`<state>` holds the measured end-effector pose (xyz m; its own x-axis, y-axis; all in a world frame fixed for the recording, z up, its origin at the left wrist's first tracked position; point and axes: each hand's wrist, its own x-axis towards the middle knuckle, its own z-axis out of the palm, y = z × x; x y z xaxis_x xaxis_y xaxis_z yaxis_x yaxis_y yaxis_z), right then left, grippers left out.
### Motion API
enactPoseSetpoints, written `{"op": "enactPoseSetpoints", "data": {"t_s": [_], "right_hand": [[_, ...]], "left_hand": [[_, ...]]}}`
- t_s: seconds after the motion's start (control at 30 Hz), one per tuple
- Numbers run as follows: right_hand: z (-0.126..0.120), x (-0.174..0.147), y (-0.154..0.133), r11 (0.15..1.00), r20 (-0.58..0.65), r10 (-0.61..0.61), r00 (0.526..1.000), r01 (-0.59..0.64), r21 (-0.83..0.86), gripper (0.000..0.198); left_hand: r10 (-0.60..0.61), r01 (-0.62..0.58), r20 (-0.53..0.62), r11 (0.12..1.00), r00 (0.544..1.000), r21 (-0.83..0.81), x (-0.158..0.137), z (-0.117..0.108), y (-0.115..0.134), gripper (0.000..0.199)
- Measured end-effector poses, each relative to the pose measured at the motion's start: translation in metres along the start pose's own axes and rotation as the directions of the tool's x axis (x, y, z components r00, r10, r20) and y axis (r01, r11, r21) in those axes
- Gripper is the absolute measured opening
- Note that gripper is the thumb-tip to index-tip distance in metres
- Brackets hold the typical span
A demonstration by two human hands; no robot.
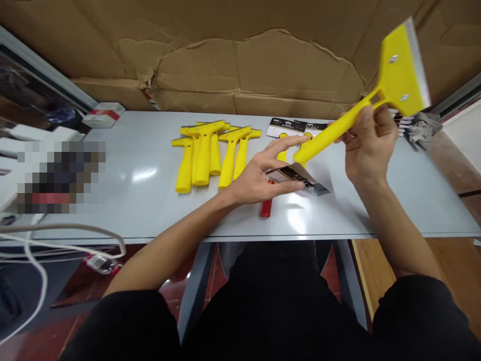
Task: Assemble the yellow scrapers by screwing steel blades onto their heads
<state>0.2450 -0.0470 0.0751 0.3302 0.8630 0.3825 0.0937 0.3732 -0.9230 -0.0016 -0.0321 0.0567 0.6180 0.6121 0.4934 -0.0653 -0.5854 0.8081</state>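
Observation:
My right hand [370,140] grips a yellow scraper [338,128] near its neck, with the wide bladed head tilted up to the right. My left hand [259,175] is closed on a clear plastic package with a black printed header [296,174]. The lower end of the scraper's handle is beside that package, close to my left fingertips; whether it is inside cannot be told. Below my left hand lies a red-handled tool [266,206], partly covered. Several more yellow scrapers [203,155] lie side by side on the table to the left.
Packaged scrapers with black header cards [287,126] lie at the back of the white table [150,210]. Cardboard [240,70] stands behind it. A small white and red box [104,115] sits back left, white cables [41,271] hang front left, and grey cloth [423,128] lies right.

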Motion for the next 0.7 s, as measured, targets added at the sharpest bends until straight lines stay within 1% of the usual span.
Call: {"op": "enactPoseSetpoints", "data": {"t_s": [0.03,0.1,0.17,0.2,0.23,0.27,0.33,0.37,0.4,0.43,0.47,0.53,0.57,0.63,0.67,0.7], "right_hand": [[0.006,-0.008,0.0,0.999,0.076,0.026,0.997,-0.024,-0.023,0.064],[0.018,-0.022,-0.003,0.996,0.204,0.085,0.975,-0.079,-0.04,0.072],[0.024,-0.03,-0.008,0.99,0.295,0.129,0.947,-0.141,0.017,0.076],[0.025,-0.031,-0.01,0.981,0.344,0.15,0.927,-0.182,0.065,0.077],[0.025,-0.031,-0.012,0.968,0.395,0.165,0.904,-0.225,0.109,0.079],[0.024,-0.03,-0.012,0.956,0.448,0.177,0.876,-0.262,0.134,0.082],[0.023,-0.027,-0.009,0.947,0.528,0.202,0.825,-0.302,0.11,0.088],[0.024,-0.027,-0.006,0.95,0.545,0.218,0.81,-0.303,0.07,0.09],[0.025,-0.028,-0.002,0.955,0.546,0.233,0.804,-0.295,0.026,0.091],[0.027,-0.029,0.001,0.958,0.539,0.247,0.805,-0.286,-0.011,0.091],[0.029,-0.029,0.005,0.96,0.524,0.254,0.813,-0.28,-0.032,0.089],[0.028,-0.025,0.012,0.964,0.471,0.25,0.846,-0.263,-0.04,0.085],[0.023,-0.018,0.014,0.969,0.425,0.235,0.874,-0.243,-0.037,0.083],[0.001,0.007,0.019,0.984,0.268,0.176,0.947,-0.176,-0.024,0.079],[-0.017,0.026,0.021,0.99,0.159,0.139,0.978,-0.136,-0.027,0.075],[-0.039,0.048,0.023,0.996,0.012,0.087,0.996,-0.086,-0.016,0.068]], "left_hand": [[-0.002,0.003,0.022,1.0,1.0,-0.021,0.0,0.003,0.002,0.026],[-0.04,0.044,0.057,0.997,0.998,-0.066,0.001,0.007,0.005,0.032],[-0.081,0.085,0.04,0.992,0.996,-0.097,0.001,0.01,0.005,0.039],[-0.096,0.094,-0.015,0.99,0.995,-0.103,0.001,0.011,0.003,0.043],[-0.11,0.099,-0.103,0.99,0.989,-0.103,0.001,0.01,0.0,0.046],[-0.121,0.102,-0.21,0.99,0.97,-0.099,0.001,0.01,-0.005,0.05],[-0.142,0.114,-0.399,0.989,0.906,-0.093,0.001,0.007,-0.016,0.057],[-0.153,0.124,-0.458,0.988,0.875,-0.093,0.001,0.006,-0.022,0.058],[-0.16,0.131,-0.494,0.987,0.855,-0.094,0.001,0.006,-0.027,0.06],[-0.164,0.134,-0.506,0.986,0.847,-0.095,0.001,0.005,-0.031,0.06],[-0.163,0.134,-0.501,0.987,0.85,-0.093,0.001,0.005,-0.033,0.058],[-0.153,0.133,-0.451,0.988,0.879,-0.075,0.002,0.004,-0.033,0.054],[-0.145,0.135,-0.42,0.989,0.896,-0.055,0.002,0.001,-0.031,0.051],[-0.133,0.15,-0.376,0.988,0.917,0.017,0.003,-0.008,-0.027,0.048],[-0.127,0.164,-0.373,0.984,0.919,0.069,0.003,-0.015,-0.025,0.049],[-0.123,0.184,-0.382,0.975,0.916,0.126,0.002,-0.023,-0.023,0.052]]}}
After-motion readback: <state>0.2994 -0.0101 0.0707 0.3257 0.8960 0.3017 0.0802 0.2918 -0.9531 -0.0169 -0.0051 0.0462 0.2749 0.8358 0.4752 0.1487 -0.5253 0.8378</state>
